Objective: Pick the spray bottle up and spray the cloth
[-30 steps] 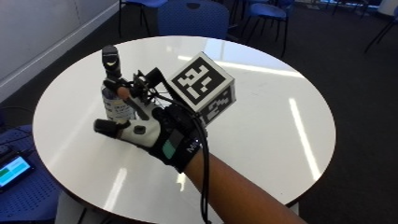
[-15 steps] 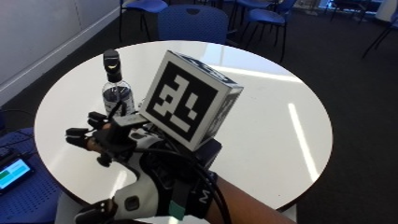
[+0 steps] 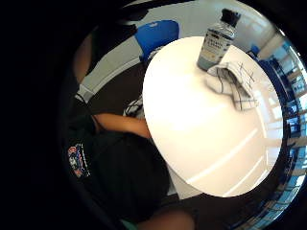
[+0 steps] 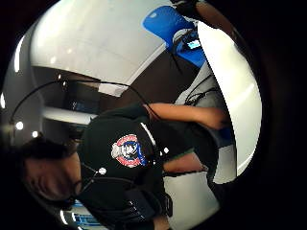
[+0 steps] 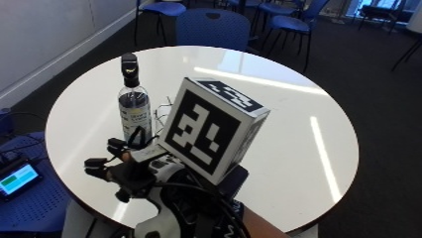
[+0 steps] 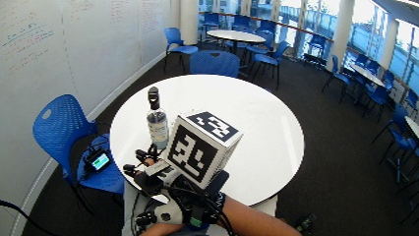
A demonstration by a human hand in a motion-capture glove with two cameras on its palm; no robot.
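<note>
The spray bottle (image 5: 133, 101), clear with a black top, stands upright on the left part of the round white table (image 5: 284, 129). The little finger side palm view shows the bottle (image 3: 216, 40) with a white cloth (image 3: 234, 81) with dark grid lines crumpled right beside it. In the outside view the cloth is almost wholly hidden. My gloved right hand (image 5: 129, 168) hovers at the table's near edge, short of the bottle, fingers spread and holding nothing. In the wide outside view the hand (image 6: 147, 167) is below the bottle (image 6: 157, 123).
Blue chairs (image 5: 214, 25) stand beyond the table's far side. Another blue chair with a small lit screen (image 5: 16, 179) is close on the left. The person's body and bare arm (image 3: 120, 124) are at the table's near edge.
A second ago my hand was up against the bottle. It has drawn back toward the table's near edge and spread its fingers. The bottle stays upright in place.
</note>
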